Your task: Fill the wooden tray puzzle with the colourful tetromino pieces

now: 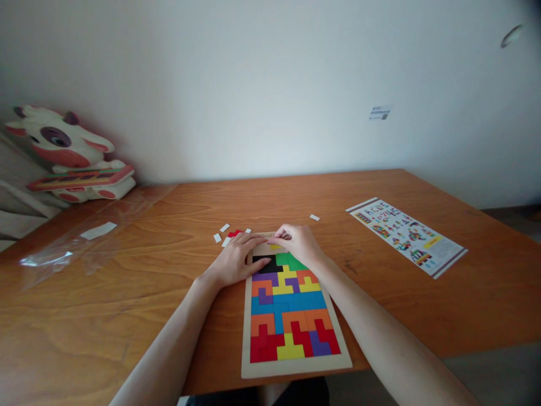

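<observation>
A wooden block puzzle board (246, 349) lies lengthwise in front of me, its frame holding coloured angular pieces. My left hand (234, 260) rests over the board's far left edge with fingers stretched out, its thumb on a black piece (262, 264). At the far end of the board, my right hand (299, 243) has thumb and forefinger pinched together; whatever may be between them is hidden. A yellow piece (275, 247) shows just below those fingertips. Green pieces (291, 261) lie beside the black one, partly under my right wrist.
Beyond my left hand are a red piece (234, 233) and several small white slips (217, 238). A printed pattern sheet (406, 237) lies to the right. On the left are clear plastic wrapping (122, 225) and a cow-shaped toy keyboard (80, 158). A wall backs the wooden table (169, 217).
</observation>
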The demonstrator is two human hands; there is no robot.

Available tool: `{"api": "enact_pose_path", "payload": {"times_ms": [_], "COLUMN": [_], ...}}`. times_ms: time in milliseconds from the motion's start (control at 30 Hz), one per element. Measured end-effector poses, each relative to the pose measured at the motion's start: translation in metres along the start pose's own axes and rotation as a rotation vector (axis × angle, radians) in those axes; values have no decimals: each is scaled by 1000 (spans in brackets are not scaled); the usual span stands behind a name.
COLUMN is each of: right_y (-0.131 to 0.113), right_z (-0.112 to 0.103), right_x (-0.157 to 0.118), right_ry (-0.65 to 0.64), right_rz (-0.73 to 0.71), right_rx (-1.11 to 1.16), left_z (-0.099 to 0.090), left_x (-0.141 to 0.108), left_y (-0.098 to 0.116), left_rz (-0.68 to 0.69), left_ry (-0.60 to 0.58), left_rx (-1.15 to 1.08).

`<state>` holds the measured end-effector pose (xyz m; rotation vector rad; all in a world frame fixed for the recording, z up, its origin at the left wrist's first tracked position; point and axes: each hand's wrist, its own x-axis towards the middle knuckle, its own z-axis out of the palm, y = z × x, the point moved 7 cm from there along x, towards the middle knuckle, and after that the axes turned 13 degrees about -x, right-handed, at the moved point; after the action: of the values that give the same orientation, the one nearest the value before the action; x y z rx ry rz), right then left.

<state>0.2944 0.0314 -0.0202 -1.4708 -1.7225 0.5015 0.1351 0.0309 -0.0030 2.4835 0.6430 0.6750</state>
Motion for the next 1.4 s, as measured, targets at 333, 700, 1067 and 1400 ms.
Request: {"api": "enact_pose_path", "payload": {"times_ms": [333, 700, 1067, 1400], "right_y": [-4, -14, -3, -1], "right_z": [1, -10, -29, -37], "right_x": [0, 0, 4, 4], "right_ry": [10, -112, 82, 145], "right_rz": [-99, -194, -35, -1], "right_rx": [-199, -264, -207, -201], "left_z": [1, 0, -46, -47], "left_x": [0, -1, -20, -23], "left_y": [-4, -7, -53, -59], "left_rz": [-21, -32, -309, -322], "left_ry": [-8, 29, 266, 231], "left_rx": [4, 17, 310, 260]}}
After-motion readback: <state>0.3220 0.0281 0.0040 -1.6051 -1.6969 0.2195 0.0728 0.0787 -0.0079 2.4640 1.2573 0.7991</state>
